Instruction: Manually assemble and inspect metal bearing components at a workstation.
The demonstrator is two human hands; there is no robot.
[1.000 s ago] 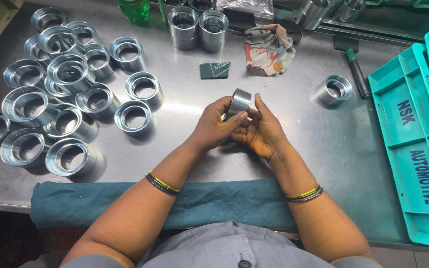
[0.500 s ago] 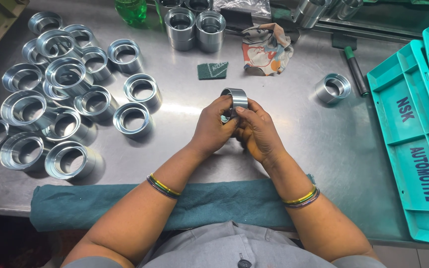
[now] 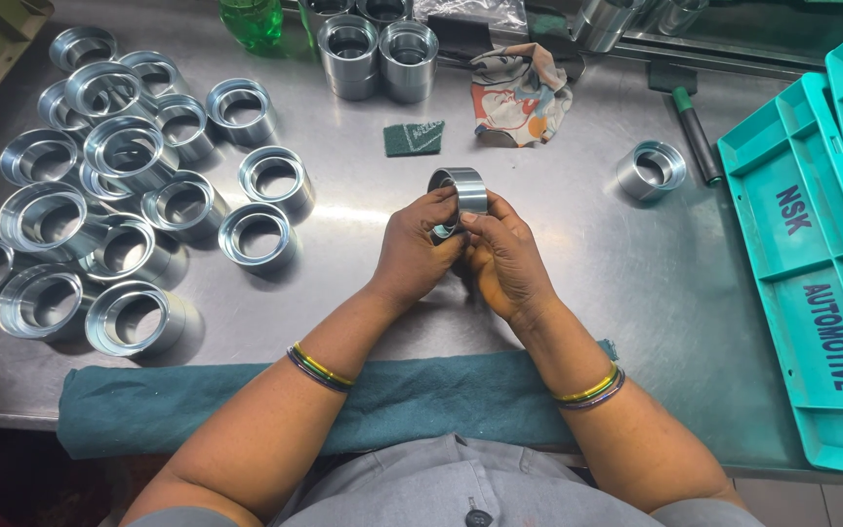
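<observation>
Raised slightly from where it sat between the palms a second ago, a short shiny steel ring [image 3: 461, 191] now stands on edge above a brushed stainless-steel worktable [image 3: 363, 303], gripped from both sides: the left hand [image 3: 417, 252] curls its fingers around the ring's near face, and the right hand [image 3: 507, 259] pinches its rim with thumb and forefinger. A folded teal cloth [image 3: 148, 410] pads the table's front edge under both forearms. To the left lies a heap of matching machined steel sleeves [image 3: 119, 210]; one more steel sleeve [image 3: 650, 170] sits alone to the right. Beyond the hands lie a small dark green scouring pad [image 3: 414, 138] and a crumpled patterned rag [image 3: 521, 93]. Turquoise plastic trays [image 3: 812, 273] with dark blue lettering fill the right side.
</observation>
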